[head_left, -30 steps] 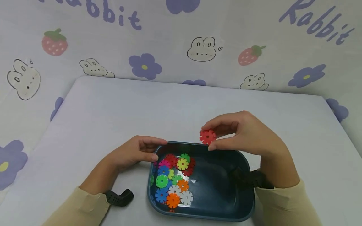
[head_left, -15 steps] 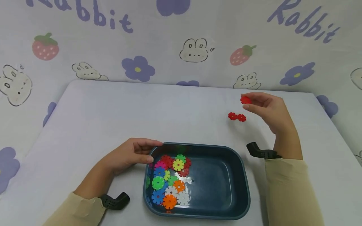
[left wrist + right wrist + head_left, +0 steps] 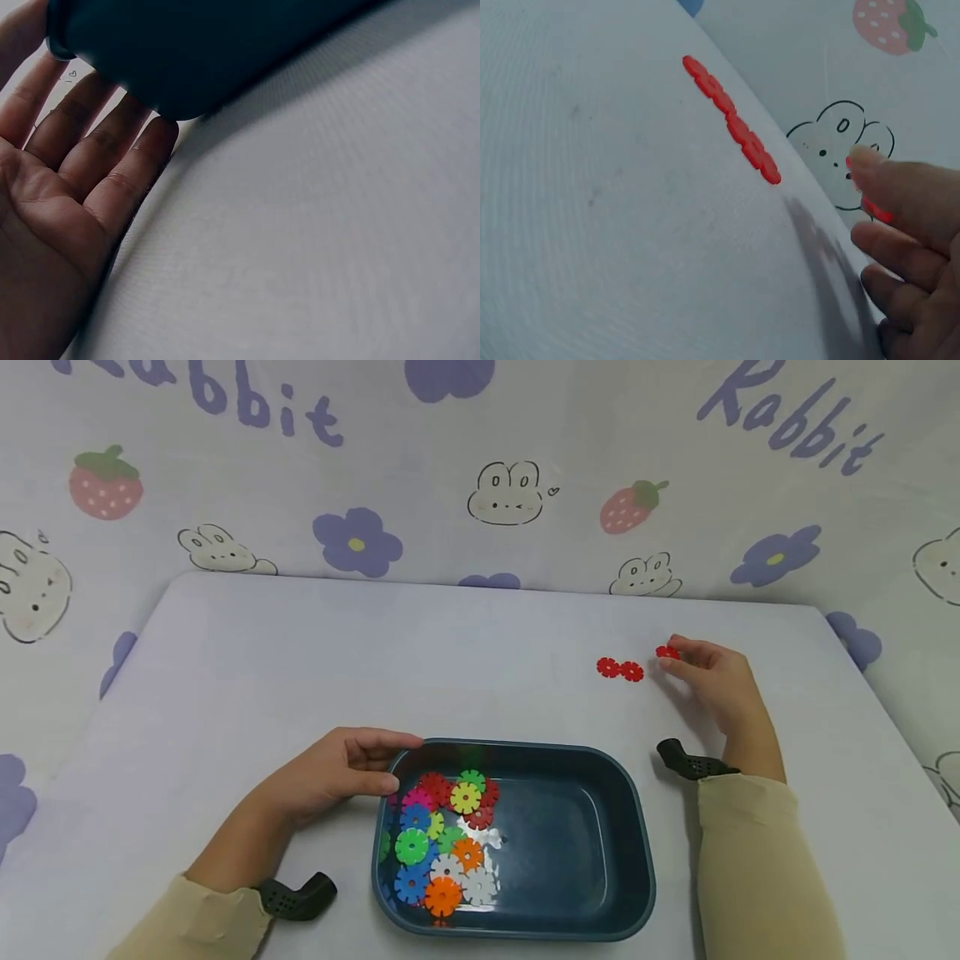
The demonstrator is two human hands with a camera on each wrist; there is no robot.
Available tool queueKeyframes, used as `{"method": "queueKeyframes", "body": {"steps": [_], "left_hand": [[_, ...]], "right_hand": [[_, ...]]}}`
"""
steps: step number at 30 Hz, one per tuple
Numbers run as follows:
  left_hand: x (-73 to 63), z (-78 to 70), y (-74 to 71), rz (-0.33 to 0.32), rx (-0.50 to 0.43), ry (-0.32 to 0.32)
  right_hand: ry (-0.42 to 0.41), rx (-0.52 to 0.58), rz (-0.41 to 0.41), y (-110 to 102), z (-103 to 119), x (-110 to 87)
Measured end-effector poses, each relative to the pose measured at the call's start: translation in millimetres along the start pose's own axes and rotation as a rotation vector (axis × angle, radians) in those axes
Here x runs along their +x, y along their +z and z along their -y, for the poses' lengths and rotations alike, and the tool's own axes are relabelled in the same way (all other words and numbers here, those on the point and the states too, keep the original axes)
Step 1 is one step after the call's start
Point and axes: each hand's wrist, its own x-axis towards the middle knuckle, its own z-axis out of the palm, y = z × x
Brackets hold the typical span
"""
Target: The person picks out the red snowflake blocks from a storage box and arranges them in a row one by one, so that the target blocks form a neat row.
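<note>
A dark teal tray (image 3: 555, 745) sits at the front of the table, with several toothed plastic snowflake discs (image 3: 412, 847) in its left part. My left hand (image 3: 322, 772) touches the tray's back left corner; in the left wrist view its fingers (image 3: 120, 180) lie fairly straight against the outer wall. My right hand (image 3: 712, 681) pinches a red snowflake disc (image 3: 667, 652) between thumb and fingers, just above the table. Left of it, two red discs (image 3: 620, 669) lie end to end. In the right wrist view the held disc (image 3: 877, 210) is mostly hidden behind the thumb.
The white tabletop (image 3: 375, 643) ends at a back edge before a printed cloth (image 3: 570, 427) with rabbits, flowers and strawberries. The right half of the tray shows bare floor. A black wrist camera (image 3: 693, 762) sticks out from the right wrist, another (image 3: 300, 896) from the left.
My right hand has carried the red disc from the tray's back rim to the far right and lowered it beside the two red discs. The left hand stays at the tray corner.
</note>
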Motion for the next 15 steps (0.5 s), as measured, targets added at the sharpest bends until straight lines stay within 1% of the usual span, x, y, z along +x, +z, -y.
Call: {"method": "queueKeyframes", "body": {"steps": [2,4,10,15], "left_hand": [[-0.3,-0.5,-0.1,0.001,-0.003,-0.001],[-0.5,-1.0,0.0,0.001,-0.005,-0.001],[-0.7,-0.7,-0.5,0.004,0.006,0.009],[-0.9,0.4,-0.5,0.008,0.01,0.014]], "right_hand": [[0.001,-0.007,0.019,0.5,-2.3,1.1],[-0.018,-0.029,0.04,0.8,-3.6,1.4],[-0.079,-0.157,0.069,1.0,-6.7,1.6],[-0.086,-0.176,0.07,2.9,-8.2,2.6]]}}
